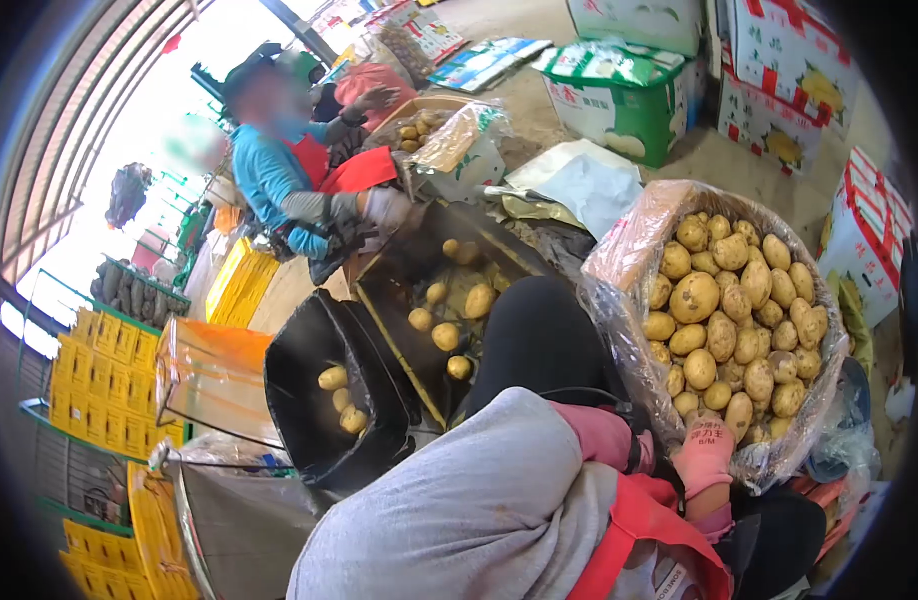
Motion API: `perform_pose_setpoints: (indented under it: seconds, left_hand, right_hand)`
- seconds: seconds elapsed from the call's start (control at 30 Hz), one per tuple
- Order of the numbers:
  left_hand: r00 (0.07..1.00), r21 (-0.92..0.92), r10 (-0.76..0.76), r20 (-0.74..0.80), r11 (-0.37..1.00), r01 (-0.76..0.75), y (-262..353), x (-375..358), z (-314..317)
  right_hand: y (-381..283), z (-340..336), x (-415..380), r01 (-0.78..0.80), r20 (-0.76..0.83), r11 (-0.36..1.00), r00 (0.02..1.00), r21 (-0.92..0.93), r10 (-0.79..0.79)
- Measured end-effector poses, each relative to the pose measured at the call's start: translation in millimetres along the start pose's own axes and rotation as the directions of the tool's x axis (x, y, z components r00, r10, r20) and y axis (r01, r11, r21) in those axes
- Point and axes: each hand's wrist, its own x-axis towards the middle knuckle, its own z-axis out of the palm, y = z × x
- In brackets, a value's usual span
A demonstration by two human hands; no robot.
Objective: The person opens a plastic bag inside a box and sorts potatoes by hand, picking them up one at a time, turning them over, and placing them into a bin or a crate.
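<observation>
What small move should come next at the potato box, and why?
Probably nudge the potato beside the gloved hand further into the box: it lies close to the near edge, and the hand is right there.

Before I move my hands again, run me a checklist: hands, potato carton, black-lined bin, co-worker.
1. Right hand in its pink glove at the near edge of the plastic-lined carton: ok.
2. Right hand's grip on a potato: cannot tell; the fingertips are hidden.
3. Left hand in view: not ok; only its pink sleeve shows.
4. Carton has room below its rim: not ok; potatoes are heaped high.
5. Black-lined bin has room: ok; only a few potatoes lie in it.
6. Co-worker in blue apart from the carton: ok, across the dark trough.
</observation>
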Motion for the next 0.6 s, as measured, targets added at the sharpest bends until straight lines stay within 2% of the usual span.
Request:
perform_pose_setpoints:
  seconds: [0.13, 0.2, 0.27, 0.3, 0.33, 0.37, 0.4, 0.43, 0.47, 0.5, 0.53, 0.57, 0.6]
  left_hand:
    - [0.988, 0.090, -0.092, -0.121, 0.990, 0.104, 12, -30, -1]
    - [0.975, 0.143, -0.158, -0.155, 0.973, 0.180, 13, -39, -1]
    - [0.942, 0.196, -0.269, -0.202, 0.931, 0.308, 7, -49, -1]
    - [0.860, 0.204, -0.430, -0.276, 0.848, 0.490, -28, -9, 21]
    - [0.892, 0.196, -0.318, -0.322, 0.899, 0.392, 62, -115, -23]
    - [0.978, 0.294, -0.141, -0.151, 0.939, 0.180, 48, -114, -43]
    - [0.971, 0.239, 0.165, -0.173, 0.963, -0.122, 50, -131, -59]
    - [0.928, 0.143, 0.188, -0.322, 0.978, -0.149, 57, -149, -66]
    - [0.923, 0.174, 0.030, -0.383, 0.984, 0.040, 61, -160, -81]
    - [0.879, 0.178, -0.140, -0.456, 0.953, 0.244, 57, -170, -96]
    - [0.771, 0.113, -0.124, -0.624, 0.962, 0.247, 42, -175, -105]
    - [0.681, -0.045, -0.240, -0.692, 0.956, 0.291, 31, -176, -118]
    - [0.527, -0.088, -0.197, -0.826, 0.971, 0.224, 0, -165, -125]
  right_hand:
    - [2, 12, 0, -0.057, -0.123, 0.998, 0.991, 0.031, 0.060]
    - [9, 22, 2, 0.013, -0.208, 0.996, 0.978, 0.089, 0.006]
    - [-2, 3, -5, -0.029, -0.162, 0.990, 0.986, 0.136, 0.051]
    - [-7, -3, -3, -0.112, -0.040, 0.990, 0.993, 0.084, 0.115]
    - [-9, -6, -3, -0.111, -0.089, 0.987, 0.989, 0.115, 0.122]
    - [-12, -23, -8, -0.095, -0.007, 0.991, 0.995, 0.097, 0.096]
    - [-14, -29, -12, -0.099, -0.044, 0.989, 0.994, 0.106, 0.104]
    - [-9, -3, 0, -0.075, -0.130, 0.993, 0.988, 0.089, 0.086]
    - [-11, -14, -7, -0.046, -0.105, 0.996, 0.993, 0.078, 0.054]
    - [-17, -30, -17, -0.091, -0.079, 0.988, 0.992, 0.124, 0.101]
    - [-18, -28, -17, -0.108, -0.083, 0.988, 0.990, 0.113, 0.118]
    - [-18, -27, -18, -0.109, -0.075, 0.992, 0.991, 0.061, 0.114]
    - [-20, -26, -16, -0.111, -0.062, 0.994, 0.992, 0.006, 0.111]
